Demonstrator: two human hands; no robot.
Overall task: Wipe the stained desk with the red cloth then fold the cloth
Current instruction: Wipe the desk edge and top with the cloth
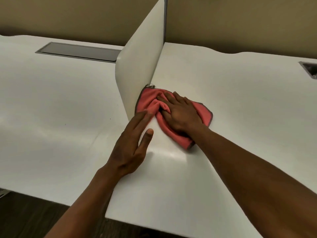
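A red cloth point(151, 102) with a dark hem lies bunched on the white desk point(223, 86), its left edge against the foot of the upright divider. My right hand point(180, 112) presses flat on the cloth, fingers spread and pointing left, gathering folds beneath them. My left hand point(132, 145) rests flat on the desk just left of the cloth, fingers straight, their tips touching the cloth's near-left edge. No stain shows clearly on the desk around the cloth.
A white divider panel point(142, 54) stands upright between two desk sections. A grey cable tray lid point(78, 51) is set into the left desk point(51, 100). Another cable opening point(310, 68) sits at the far right. Dark floor point(25, 217) shows below the front edge.
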